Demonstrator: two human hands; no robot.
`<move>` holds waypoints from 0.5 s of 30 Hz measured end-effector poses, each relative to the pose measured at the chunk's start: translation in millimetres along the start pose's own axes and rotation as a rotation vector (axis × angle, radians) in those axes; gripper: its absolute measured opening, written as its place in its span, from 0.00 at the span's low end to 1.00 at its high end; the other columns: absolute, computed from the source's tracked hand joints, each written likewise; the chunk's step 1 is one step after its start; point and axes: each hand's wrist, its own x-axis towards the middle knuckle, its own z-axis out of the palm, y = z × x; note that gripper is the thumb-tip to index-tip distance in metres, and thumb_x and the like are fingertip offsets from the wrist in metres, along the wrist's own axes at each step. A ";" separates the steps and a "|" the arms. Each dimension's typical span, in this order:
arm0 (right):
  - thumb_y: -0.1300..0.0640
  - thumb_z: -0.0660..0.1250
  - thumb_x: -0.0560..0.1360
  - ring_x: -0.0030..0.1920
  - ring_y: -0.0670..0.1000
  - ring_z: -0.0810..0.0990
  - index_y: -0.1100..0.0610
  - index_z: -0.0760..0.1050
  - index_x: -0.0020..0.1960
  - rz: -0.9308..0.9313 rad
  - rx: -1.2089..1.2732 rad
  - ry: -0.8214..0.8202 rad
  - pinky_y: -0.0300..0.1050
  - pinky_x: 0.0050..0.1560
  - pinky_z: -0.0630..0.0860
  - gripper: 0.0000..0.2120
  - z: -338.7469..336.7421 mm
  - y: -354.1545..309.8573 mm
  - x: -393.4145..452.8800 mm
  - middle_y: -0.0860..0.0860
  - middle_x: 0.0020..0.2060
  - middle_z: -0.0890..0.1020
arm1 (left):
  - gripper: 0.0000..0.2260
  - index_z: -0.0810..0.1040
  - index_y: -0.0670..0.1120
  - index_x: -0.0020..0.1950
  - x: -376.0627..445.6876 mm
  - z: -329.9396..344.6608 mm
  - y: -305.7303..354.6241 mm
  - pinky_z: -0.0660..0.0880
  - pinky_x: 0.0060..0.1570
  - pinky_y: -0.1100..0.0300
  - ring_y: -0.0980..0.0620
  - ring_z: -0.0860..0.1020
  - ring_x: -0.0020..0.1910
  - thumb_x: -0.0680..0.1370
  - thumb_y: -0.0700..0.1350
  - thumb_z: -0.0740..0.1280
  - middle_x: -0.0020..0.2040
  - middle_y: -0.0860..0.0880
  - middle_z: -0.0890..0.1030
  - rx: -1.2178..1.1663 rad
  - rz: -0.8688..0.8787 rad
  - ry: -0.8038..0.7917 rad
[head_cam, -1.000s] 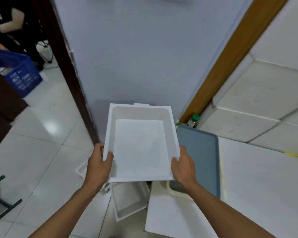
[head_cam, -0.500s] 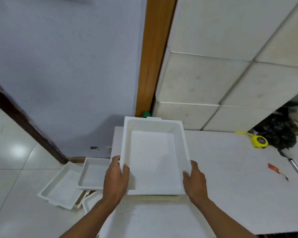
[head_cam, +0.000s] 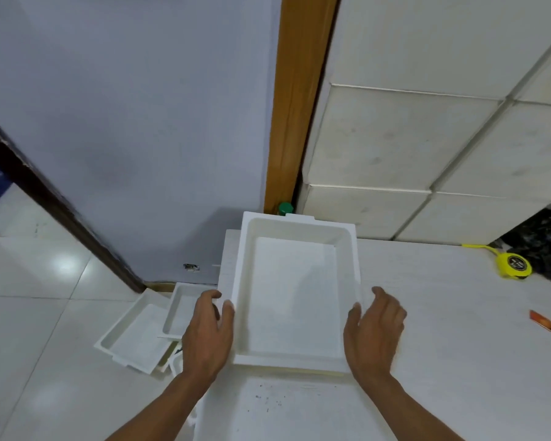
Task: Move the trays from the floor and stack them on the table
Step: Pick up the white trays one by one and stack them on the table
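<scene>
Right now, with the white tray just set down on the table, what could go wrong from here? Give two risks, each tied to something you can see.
1. The white tray sits at the table corner, near its left edge; a nudge from the left hand might tip it off.
2. The trays on the floor lie overlapping and tilted; grabbing one could drag or topple the others.

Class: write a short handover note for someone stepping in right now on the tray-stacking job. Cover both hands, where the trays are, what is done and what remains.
Left hand: open, thumb touching the left rim of the white tray.
Right hand: open, beside the tray's right rim, not gripping.
That tray sits on the table, on top of another whose edge shows beneath it.
Done: this tray is placed on the stack.
Left: several white trays on the floor, left of the table, need lifting and stacking.
</scene>
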 end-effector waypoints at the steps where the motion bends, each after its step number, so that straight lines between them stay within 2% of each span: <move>1: 0.61 0.64 0.74 0.58 0.60 0.71 0.61 0.69 0.64 -0.038 0.003 0.075 0.54 0.56 0.72 0.19 -2.8 -10.5 1.3 0.58 0.56 0.75 | 0.10 0.68 0.53 0.59 3.7 -3.6 -2.5 0.72 0.40 0.56 0.55 0.76 0.38 0.80 0.53 0.56 0.39 0.51 0.76 -0.002 0.007 0.023; 3: 0.63 0.64 0.75 0.56 0.57 0.71 0.59 0.70 0.62 -0.118 0.099 0.099 0.52 0.55 0.70 0.16 -0.9 -43.9 -2.4 0.56 0.55 0.75 | 0.09 0.69 0.53 0.59 12.2 -18.4 -13.6 0.72 0.40 0.56 0.55 0.76 0.37 0.81 0.52 0.55 0.38 0.51 0.76 0.002 -0.005 0.083; 8: 0.64 0.62 0.76 0.57 0.52 0.69 0.56 0.71 0.59 -0.248 0.384 -0.011 0.50 0.58 0.71 0.12 38.3 -148.6 -39.9 0.53 0.55 0.72 | 0.06 0.69 0.52 0.55 31.0 -64.7 -64.5 0.76 0.44 0.51 0.54 0.77 0.38 0.81 0.50 0.55 0.40 0.53 0.77 0.056 -0.068 0.154; 12: 0.64 0.61 0.76 0.58 0.51 0.69 0.55 0.72 0.56 -0.295 0.416 -0.135 0.48 0.59 0.73 0.11 86.9 -218.8 -75.0 0.51 0.55 0.71 | 0.05 0.70 0.51 0.54 51.3 -95.8 -119.2 0.75 0.44 0.52 0.50 0.77 0.40 0.81 0.48 0.56 0.41 0.52 0.78 0.126 -0.107 0.178; 15: 0.65 0.59 0.75 0.57 0.52 0.69 0.57 0.72 0.55 -0.327 0.397 -0.201 0.49 0.54 0.75 0.11 126.1 -254.4 -98.0 0.52 0.55 0.72 | 0.06 0.69 0.51 0.56 69.5 -108.4 -159.6 0.72 0.44 0.54 0.49 0.77 0.41 0.80 0.47 0.56 0.44 0.51 0.78 0.175 -0.149 0.144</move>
